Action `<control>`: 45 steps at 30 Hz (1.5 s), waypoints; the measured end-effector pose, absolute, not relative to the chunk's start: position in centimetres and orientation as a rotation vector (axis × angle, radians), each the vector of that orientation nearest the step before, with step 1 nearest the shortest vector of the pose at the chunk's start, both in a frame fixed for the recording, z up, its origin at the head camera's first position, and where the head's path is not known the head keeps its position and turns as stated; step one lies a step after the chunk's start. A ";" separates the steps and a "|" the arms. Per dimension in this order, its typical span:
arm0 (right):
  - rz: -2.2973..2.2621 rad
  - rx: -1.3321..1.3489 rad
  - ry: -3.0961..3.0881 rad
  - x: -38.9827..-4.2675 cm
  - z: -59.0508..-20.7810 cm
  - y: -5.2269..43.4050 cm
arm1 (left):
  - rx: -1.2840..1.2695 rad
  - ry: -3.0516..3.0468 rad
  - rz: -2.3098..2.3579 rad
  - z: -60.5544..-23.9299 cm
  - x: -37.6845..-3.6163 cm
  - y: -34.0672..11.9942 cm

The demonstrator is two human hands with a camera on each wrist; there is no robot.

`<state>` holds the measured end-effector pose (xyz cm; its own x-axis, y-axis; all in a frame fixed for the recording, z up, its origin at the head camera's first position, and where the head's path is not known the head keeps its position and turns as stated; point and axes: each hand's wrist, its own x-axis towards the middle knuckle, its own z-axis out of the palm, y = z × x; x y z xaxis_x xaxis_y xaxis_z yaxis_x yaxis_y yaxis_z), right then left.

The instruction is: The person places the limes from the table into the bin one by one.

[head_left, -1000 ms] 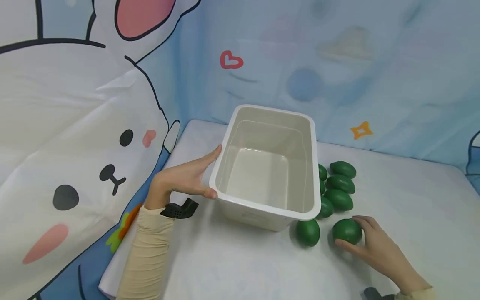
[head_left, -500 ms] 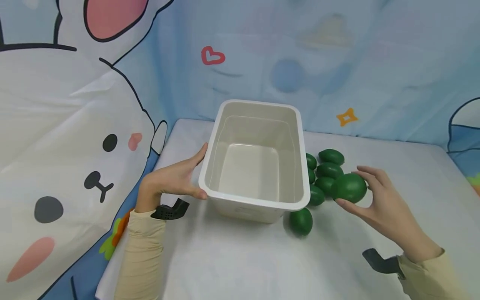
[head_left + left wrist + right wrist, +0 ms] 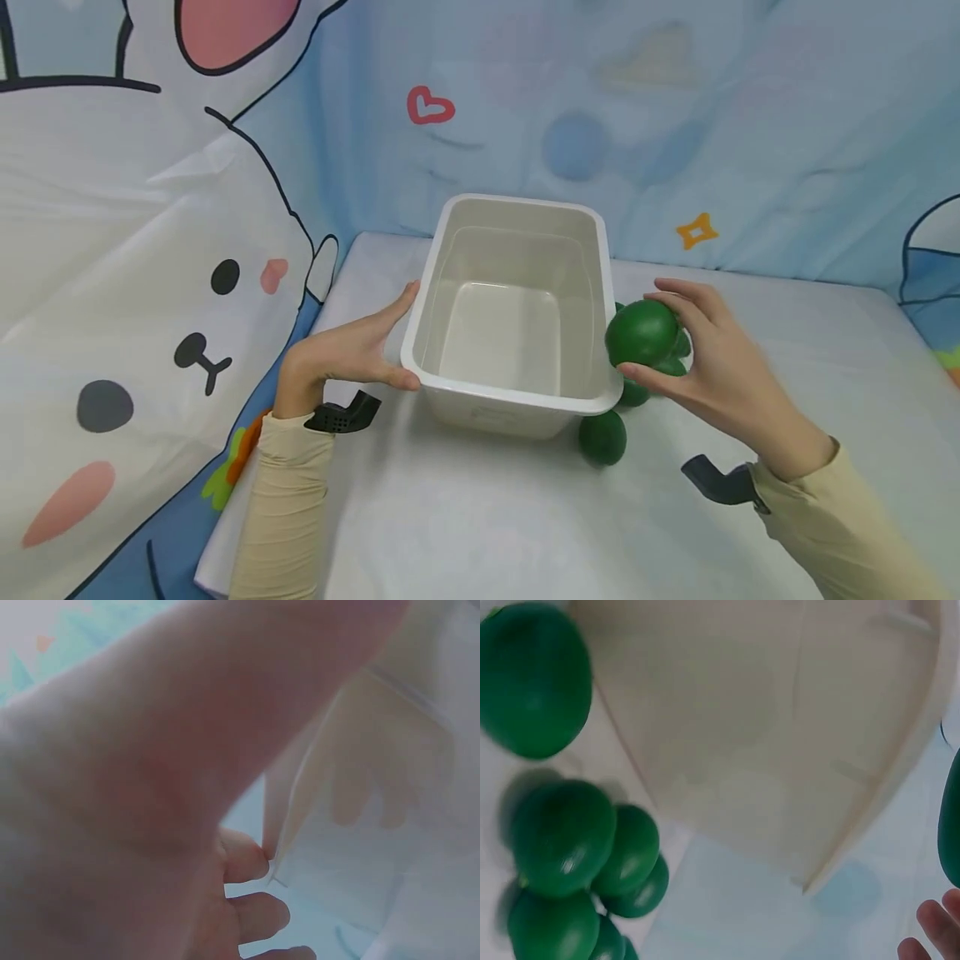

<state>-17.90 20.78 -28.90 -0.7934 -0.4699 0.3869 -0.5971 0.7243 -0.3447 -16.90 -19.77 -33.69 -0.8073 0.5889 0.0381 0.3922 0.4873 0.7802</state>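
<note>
My right hand (image 3: pixel 716 367) pinches a smooth dark green lime (image 3: pixel 641 333) between thumb and fingers. It is held up at the right rim of the white plastic bin (image 3: pixel 517 398), overlapping that rim in the head view. The bin's inside shows nothing in it. At the bin's left side, my left hand (image 3: pixel 352 350) touches the wall with thumb and forefinger spread and fairly straight. In the left wrist view its other fingers (image 3: pixel 259 915) stretch out beside the pale wall. Only an edge of the held lime shows in the right wrist view, by the fingertips (image 3: pixel 937 922).
Several more limes (image 3: pixel 562 836) lie clustered along the bin's right side, partly hidden by the right hand in the head view. One lime (image 3: pixel 602 437) sits by the bin's near right corner. A printed cloth wall (image 3: pixel 510 100) rises behind the white table (image 3: pixel 487 517).
The right hand has lifted the lime off the table and carried it up and left to the bin's right rim. The left hand stays at the bin; the head view has shifted slightly.
</note>
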 end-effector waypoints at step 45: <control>0.708 0.808 -2.796 -15.5 -38.5 25.7 | 0.860 2.360 1.329 -33.7 -17.0 -19.4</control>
